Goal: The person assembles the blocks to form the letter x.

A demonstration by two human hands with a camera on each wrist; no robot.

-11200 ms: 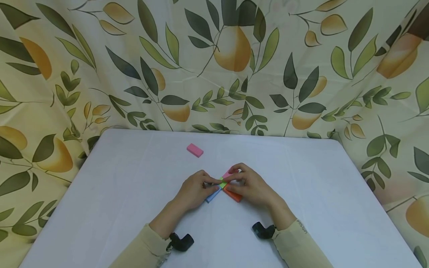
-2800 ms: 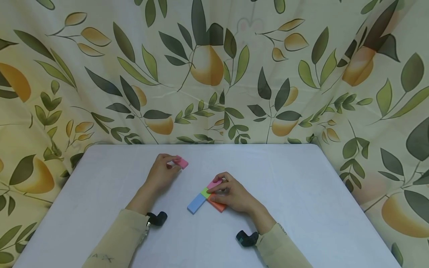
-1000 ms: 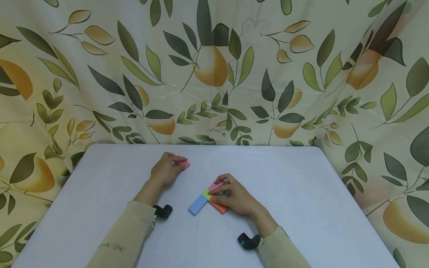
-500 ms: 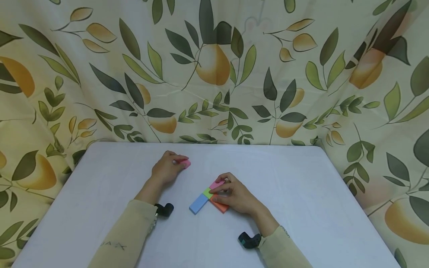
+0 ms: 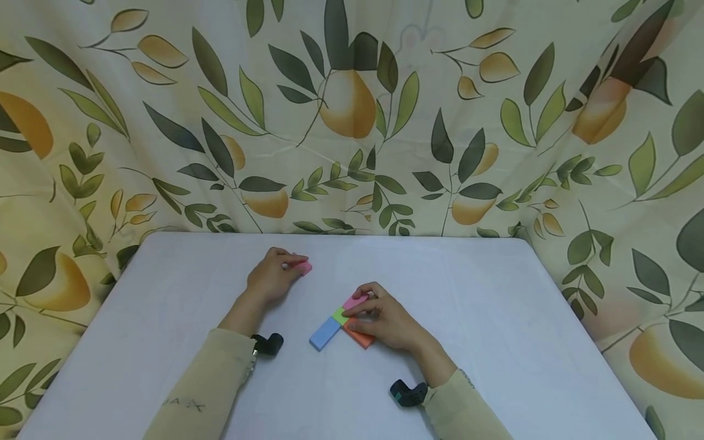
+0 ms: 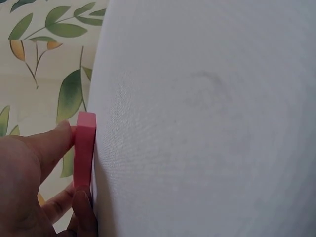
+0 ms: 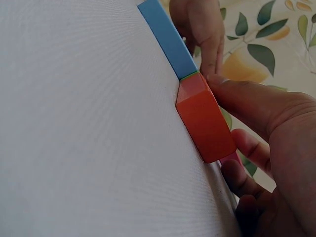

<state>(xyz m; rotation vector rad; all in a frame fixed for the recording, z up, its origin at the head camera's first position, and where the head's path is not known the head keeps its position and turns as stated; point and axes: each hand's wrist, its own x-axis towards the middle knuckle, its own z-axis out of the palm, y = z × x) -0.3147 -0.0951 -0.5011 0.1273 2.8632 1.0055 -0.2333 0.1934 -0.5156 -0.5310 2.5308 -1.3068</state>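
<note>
At the back left of the white table, my left hand (image 5: 271,278) pinches a pink block (image 5: 306,267) between thumb and fingers. In the left wrist view that pink block (image 6: 85,148) stays close to the cloth, fingers at both its ends. Nearer the middle, my right hand (image 5: 390,321) holds a flat group of blocks, its thumb at an orange block (image 5: 364,342) and its other fingertips over a small green block (image 5: 338,316) and a second pink block (image 5: 354,301). A blue block (image 5: 325,333) extends from the green one toward the front left, untouched. My right hand partly covers the orange block.
White cloth covers the table (image 5: 473,293). Behind it hangs a curtain (image 5: 352,183) printed with leaves and fruit. Each wrist wears a black camera mount, one on the left (image 5: 268,344) and one on the right (image 5: 408,393).
Since the oldest frame, my left hand has left the block group and moved back left to the lone pink block. My right hand has stayed at the group. Over the last second both hands barely move.
</note>
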